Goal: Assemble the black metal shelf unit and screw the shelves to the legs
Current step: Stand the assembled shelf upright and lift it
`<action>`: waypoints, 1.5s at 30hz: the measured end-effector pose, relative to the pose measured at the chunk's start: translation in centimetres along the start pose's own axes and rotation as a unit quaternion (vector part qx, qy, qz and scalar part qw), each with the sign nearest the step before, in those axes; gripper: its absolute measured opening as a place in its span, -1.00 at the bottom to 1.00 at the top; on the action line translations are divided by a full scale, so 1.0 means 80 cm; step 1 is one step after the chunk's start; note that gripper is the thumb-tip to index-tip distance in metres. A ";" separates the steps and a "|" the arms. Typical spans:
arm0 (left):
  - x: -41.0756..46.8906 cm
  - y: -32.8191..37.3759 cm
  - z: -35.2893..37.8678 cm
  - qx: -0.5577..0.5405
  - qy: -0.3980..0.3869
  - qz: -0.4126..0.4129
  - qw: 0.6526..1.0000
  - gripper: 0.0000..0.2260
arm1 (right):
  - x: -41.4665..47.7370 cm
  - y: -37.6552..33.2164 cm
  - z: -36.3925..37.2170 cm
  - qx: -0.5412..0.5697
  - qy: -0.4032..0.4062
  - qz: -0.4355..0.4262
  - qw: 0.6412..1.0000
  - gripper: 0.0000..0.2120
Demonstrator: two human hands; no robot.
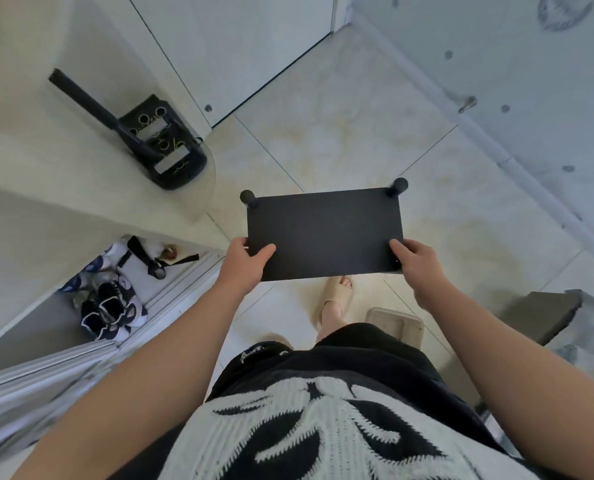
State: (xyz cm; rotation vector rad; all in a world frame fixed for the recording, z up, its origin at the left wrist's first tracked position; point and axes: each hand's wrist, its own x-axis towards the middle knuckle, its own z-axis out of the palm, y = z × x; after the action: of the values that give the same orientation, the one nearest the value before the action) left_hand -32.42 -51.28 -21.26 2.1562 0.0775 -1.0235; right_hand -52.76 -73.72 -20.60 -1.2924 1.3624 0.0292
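Black shelf (323,233) lies flat, long axis left-right; both hands (245,263) (415,268) grip its near corners.

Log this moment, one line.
shelf: over floor | left hand: grips near-left corner | right hand: grips near-right corner | legs: far corners

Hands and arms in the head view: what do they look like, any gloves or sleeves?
The left hand and right hand are bare: no gloves, rings or watch show. Both forearms are uncovered, no sleeve in view. The top is black with a white knitted pattern.
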 end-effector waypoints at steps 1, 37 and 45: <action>0.009 0.024 0.008 0.003 -0.001 0.008 1.000 -0.57 | 0.013 -0.016 -0.013 0.005 0.002 -0.002 1.000 -0.86; 0.544 0.816 0.292 0.180 -0.143 0.161 0.960 -0.68 | 0.564 -0.494 -0.264 0.177 0.139 0.041 0.974 -0.85; 0.644 0.893 0.382 0.259 -0.170 0.152 0.939 -0.62 | 0.693 -0.523 -0.301 0.170 0.112 0.132 0.970 -0.70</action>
State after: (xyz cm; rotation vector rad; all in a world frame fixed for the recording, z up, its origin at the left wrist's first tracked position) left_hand 7.46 -135.33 -27.04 2.2999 -0.7436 -1.3156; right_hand -23.84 -141.13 -25.55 -0.8409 1.6445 -0.1654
